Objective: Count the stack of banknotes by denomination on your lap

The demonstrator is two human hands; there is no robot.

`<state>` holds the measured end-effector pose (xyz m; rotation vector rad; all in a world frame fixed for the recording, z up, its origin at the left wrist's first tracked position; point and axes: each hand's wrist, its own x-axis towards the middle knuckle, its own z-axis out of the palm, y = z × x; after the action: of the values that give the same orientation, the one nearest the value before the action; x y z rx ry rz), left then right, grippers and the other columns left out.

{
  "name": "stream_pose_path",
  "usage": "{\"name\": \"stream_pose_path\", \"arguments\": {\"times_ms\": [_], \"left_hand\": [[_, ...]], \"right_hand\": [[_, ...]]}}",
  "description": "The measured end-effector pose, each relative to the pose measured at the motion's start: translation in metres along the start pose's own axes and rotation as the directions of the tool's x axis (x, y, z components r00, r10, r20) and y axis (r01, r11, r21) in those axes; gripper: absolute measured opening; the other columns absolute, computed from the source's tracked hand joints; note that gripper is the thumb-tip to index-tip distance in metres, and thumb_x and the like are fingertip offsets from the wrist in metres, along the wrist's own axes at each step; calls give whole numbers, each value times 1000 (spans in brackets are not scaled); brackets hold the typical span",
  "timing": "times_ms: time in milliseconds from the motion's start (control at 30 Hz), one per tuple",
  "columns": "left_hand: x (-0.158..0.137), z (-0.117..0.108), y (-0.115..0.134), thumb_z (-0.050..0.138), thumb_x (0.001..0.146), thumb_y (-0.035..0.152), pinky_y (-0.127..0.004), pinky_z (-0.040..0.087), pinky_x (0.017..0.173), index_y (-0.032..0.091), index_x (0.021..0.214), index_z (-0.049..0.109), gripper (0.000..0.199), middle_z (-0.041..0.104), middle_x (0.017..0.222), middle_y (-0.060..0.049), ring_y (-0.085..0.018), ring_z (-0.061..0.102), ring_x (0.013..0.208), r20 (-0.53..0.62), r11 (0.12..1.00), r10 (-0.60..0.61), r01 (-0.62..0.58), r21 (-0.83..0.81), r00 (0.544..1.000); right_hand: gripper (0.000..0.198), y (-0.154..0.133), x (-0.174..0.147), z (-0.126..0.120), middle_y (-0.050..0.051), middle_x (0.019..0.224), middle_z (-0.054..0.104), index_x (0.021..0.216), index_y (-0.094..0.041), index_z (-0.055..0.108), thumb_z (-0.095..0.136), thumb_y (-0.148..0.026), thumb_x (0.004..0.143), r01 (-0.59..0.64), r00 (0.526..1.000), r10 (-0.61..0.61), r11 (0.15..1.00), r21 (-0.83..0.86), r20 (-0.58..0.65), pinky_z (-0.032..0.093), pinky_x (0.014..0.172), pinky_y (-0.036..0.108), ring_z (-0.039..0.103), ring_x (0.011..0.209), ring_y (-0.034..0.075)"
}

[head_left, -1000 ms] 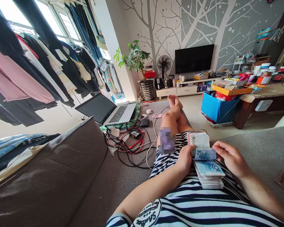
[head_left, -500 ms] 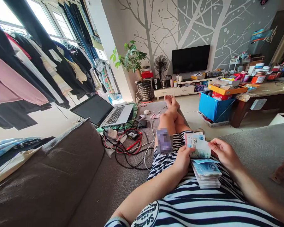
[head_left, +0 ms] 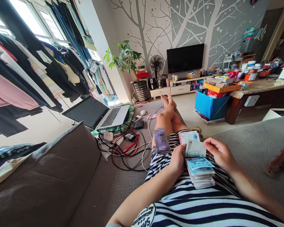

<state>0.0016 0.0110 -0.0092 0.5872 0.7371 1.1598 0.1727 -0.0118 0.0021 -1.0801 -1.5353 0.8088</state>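
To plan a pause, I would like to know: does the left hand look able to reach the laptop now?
Probably not without stretching: the left hand holds banknotes, and cables lie between it and the laptop.

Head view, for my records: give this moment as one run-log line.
left hand: gripping banknotes | right hand: pinching edge of raised banknote | banknote stack: over striped clothing | laptop: open

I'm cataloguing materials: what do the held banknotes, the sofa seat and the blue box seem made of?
Banknotes: probably paper, matte; thin, printed and bending.
Sofa seat: likely woven fabric, matte; grainy texture.
Blue box: fabric or plastic; its smooth, evenly coloured sides leave that open.
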Motion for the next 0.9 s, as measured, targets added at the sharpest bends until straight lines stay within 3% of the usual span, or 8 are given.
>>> {"name": "stream_pose_path", "arguments": {"times_ms": [233,467,633,900], "left_hand": [[0,-2,-1,64,66,33,-33,47,79,11,81,72,28,73,78,-7,-23,64,80,42,1000,7,-8,19,999],[-4,2,1,65,65,34,-37,48,85,13,79,72,26,72,71,-7,-25,67,81,27,1000,14,-14,-2,1000],[-3,1,1,68,63,32,-39,48,89,9,84,73,31,74,80,-12,-27,68,86,38,998,27,-25,-54,999],[-2,1,1,69,61,27,-36,49,82,11,74,72,20,72,72,-7,-21,65,72,62,999,35,-33,-37,997]], "right_hand": [[28,-7,-4,2,-3,65,50,84,-20,61,56,-47,92,-17,999,14,997,75,36,37,53,23,45,56,12],[34,-13,-7,1,-2,60,52,74,-19,61,55,-47,93,-15,995,6,996,91,101,36,53,24,46,56,13],[37,-15,-7,1,0,58,57,76,-19,61,51,-49,94,-23,987,6,995,101,162,36,52,24,47,54,13],[38,1,3,0,-4,54,50,71,-20,54,60,-53,86,-81,995,77,995,-61,-60,36,52,24,45,53,13]]}}
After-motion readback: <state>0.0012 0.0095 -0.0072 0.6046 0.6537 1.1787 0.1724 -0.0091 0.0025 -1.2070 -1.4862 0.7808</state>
